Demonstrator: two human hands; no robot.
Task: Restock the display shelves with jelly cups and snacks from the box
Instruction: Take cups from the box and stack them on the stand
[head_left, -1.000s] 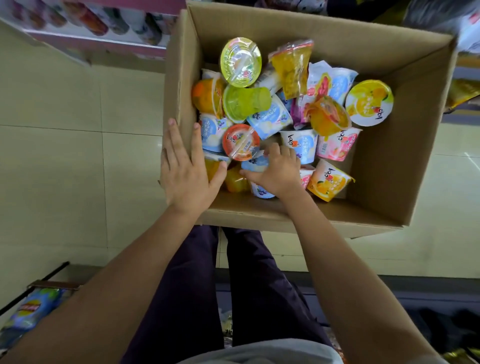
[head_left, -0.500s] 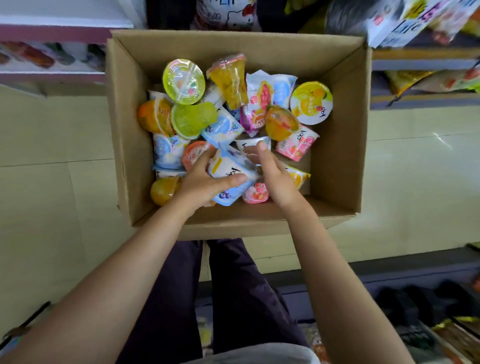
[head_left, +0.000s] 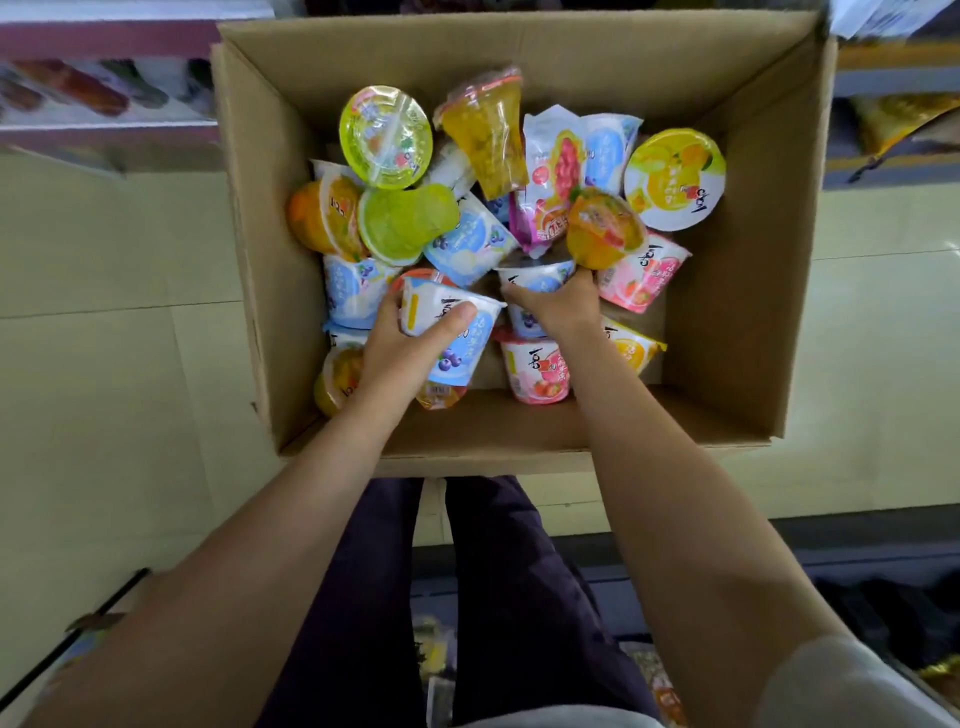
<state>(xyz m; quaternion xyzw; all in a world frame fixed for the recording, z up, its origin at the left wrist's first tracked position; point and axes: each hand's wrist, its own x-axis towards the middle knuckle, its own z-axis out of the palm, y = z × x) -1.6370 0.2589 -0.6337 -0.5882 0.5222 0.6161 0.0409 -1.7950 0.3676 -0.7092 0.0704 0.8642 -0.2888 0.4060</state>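
- You're looking at one cardboard box (head_left: 753, 260).
- You're seeing about seven blue-and-white blueberry cups (head_left: 457, 343), some partly hidden.
- You're seeing two pink strawberry cups (head_left: 535, 371).
- You're seeing two green jelly cups (head_left: 385, 136).
- You're using two hands (head_left: 395, 358).

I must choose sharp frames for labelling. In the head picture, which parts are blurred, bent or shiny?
Head view: the brown cardboard box edges bow from the wide lens; the pink shelf at upper left is smeared; the round green jelly cup lid shows glare; the left hand on the blue-and-white blueberry cup is fairly sharp.
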